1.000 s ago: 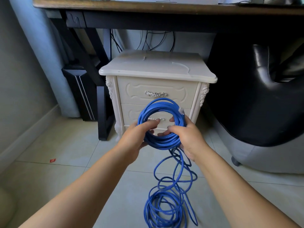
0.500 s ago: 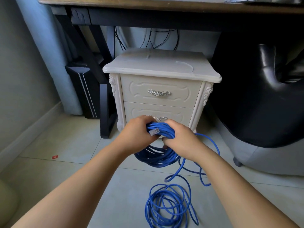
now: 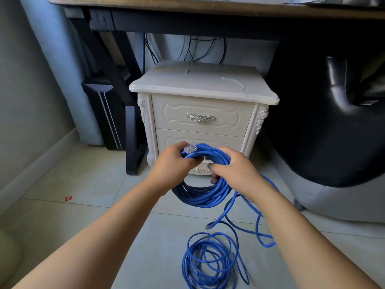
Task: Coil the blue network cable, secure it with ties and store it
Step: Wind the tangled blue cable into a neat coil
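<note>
Both hands are on the blue network cable (image 3: 200, 198), which is held in the air in front of the nightstand (image 3: 166, 88). The left hand (image 3: 171, 163) grips the top of the coil right beside the clear plug (image 3: 190, 148). The right hand (image 3: 234, 171) wraps the right side, fingers curled through the loop. Plenty is not yet wound: a loose heap (image 3: 208, 259) lies on the floor (image 3: 83, 215) below, with one long strand trailing off to the right.

That is where I see trouble. Those floor loops overlap each other, so a hard pull could cinch them into a knot or drag the whole heap up at once. And if either grip slackens, the springy turns could fan out and the coil would lose its shape.

Two thin pale strips (image 3: 233, 81), possibly the ties, lie on the nightstand top. Around it are pale floor tiles, a small red scrap (image 3: 68, 198) to the left, a dark-framed table (image 3: 208, 9) overhead and a black chair (image 3: 323, 132) at right.
</note>
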`<state>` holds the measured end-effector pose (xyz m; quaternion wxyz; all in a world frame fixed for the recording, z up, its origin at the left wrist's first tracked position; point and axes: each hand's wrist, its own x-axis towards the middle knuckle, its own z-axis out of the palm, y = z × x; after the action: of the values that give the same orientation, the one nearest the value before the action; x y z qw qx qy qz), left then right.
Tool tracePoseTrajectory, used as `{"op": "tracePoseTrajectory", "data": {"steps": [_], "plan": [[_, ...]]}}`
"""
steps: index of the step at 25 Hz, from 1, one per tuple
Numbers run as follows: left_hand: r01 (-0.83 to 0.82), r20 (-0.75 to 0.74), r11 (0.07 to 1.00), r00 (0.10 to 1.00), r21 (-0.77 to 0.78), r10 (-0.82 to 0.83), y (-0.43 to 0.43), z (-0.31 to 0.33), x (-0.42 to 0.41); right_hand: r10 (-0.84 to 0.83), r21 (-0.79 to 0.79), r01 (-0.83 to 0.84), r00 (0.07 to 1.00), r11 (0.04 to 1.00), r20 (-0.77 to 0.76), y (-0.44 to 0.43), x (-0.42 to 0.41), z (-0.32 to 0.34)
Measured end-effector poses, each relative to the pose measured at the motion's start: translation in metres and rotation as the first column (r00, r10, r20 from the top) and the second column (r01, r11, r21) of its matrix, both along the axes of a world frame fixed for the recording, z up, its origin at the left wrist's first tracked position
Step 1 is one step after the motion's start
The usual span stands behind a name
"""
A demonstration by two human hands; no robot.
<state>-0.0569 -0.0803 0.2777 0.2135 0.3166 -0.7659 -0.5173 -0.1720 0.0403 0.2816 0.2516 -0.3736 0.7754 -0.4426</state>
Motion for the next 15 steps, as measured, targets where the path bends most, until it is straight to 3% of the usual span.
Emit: {"op": "tracePoseTrajectory", "data": {"steps": [4, 6, 9, 12, 14, 15], "plan": [[0.137, -0.033, 0.979, 0.991, 0.154, -0.133, -0.005, -0.001, 0.006, -0.117, -0.026, 0.116, 0.993, 0.993, -0.031, -0.006, -0.008, -0.015], [0.139, -0.042, 0.962, 0.990, 0.235, -0.133, -0.008, -0.010, 0.009, -0.257, -0.130, 0.276, 0.955, 0.952, 0.147, -0.010, -0.015, -0.021], [0.152, 0.251, 0.969, 0.947, 0.195, -0.200, -0.002, -0.025, 0.015, -0.341, -0.210, 0.530, 0.752, 0.821, 0.564, -0.012, -0.028, -0.016], [0.289, 0.534, 0.956, 0.802, 0.046, -0.268, 0.015, -0.031, 0.014, -0.290, -0.167, 0.639, 0.547, 0.751, 0.785, -0.011, -0.036, -0.008], [0.325, 0.515, 0.943, 0.822, -0.076, -0.242, 0.025, -0.031, 0.008, -0.247, -0.172, 0.677, 0.475, 0.716, 0.845, -0.010, -0.036, -0.008], [0.325, 0.457, 0.944, 0.849, -0.054, -0.266, 0.029, -0.031, 0.005, -0.225, -0.172, 0.687, 0.448, 0.706, 0.865, -0.010, -0.036, -0.007]]}}
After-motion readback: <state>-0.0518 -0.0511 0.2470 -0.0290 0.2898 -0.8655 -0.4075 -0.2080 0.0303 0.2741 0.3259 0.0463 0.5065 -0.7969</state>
